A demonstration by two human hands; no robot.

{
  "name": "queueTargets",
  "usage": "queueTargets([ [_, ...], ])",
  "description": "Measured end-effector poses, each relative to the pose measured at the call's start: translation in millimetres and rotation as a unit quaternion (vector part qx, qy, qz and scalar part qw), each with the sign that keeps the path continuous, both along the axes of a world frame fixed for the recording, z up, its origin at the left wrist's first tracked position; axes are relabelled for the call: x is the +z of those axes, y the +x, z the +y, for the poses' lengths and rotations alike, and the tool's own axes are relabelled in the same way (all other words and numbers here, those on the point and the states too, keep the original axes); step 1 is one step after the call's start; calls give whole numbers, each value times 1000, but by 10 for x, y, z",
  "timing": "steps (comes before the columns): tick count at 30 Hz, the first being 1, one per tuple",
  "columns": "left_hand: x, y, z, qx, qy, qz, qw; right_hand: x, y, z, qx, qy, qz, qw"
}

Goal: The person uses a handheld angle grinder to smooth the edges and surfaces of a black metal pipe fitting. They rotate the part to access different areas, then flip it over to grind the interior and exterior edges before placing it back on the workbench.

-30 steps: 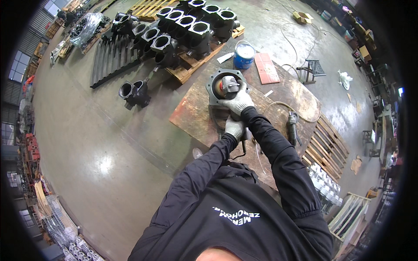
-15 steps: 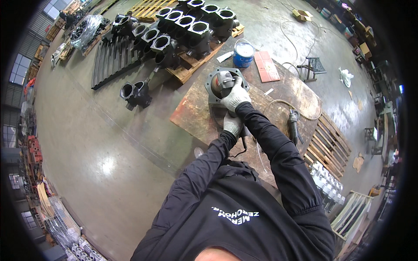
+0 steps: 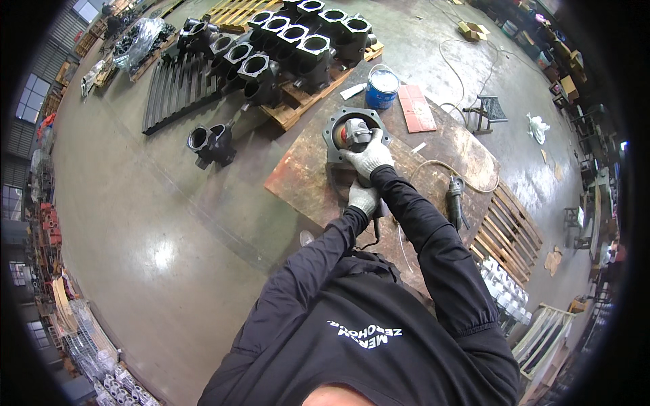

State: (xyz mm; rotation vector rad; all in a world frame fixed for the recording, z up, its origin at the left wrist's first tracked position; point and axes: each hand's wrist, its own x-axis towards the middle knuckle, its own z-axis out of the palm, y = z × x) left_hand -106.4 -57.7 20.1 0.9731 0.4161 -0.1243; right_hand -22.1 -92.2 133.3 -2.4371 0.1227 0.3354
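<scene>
Gloved L hand (image 3: 363,197) & R hand (image 3: 371,159), fingers curled round a grinder (image 3: 357,132) inside a flanged casting (image 3: 330,138) on desk (image 3: 291,181); it'd prob. kick if tilted & snagged.

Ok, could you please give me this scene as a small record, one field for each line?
right hand: gloved, on the head of the grinder
left hand: gloved, gripping the grinder's body, nearer the person
workpiece: dark flanged casting, grinder head at its round opening
surface: worn table
also on table: blue can, flat reddish box, white tube, second power tool
floor, left of table: single black casting
disc contact: cannot tell
</scene>
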Motion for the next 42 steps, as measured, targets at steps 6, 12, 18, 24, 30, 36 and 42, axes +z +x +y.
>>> queueTargets([
  [6,-2,20,68,-16,-100,72,992,22,94,71,54,-28,65,996],
  [12,189,52,29,-21,18,24,999,127,113,60,29,-41,27,998],
  [18,388,75,106,5,-37,37,999,195,104,129,29,-30,-12,999],
  [24,30,72,42,1,51,-12,999,70,-20,72,15,11,-73,997],
  [30,74,45,33,-129,213,-33,968,-68,-41,-48,-55,46,-30,997],
  [36,164,-39,-42,-118,130,1,984,9,-59,-144,3,113,-61,992],
  [42,20,-95,-25,-22,24,-3,999,155,-111,35,3,5,31,999],
])
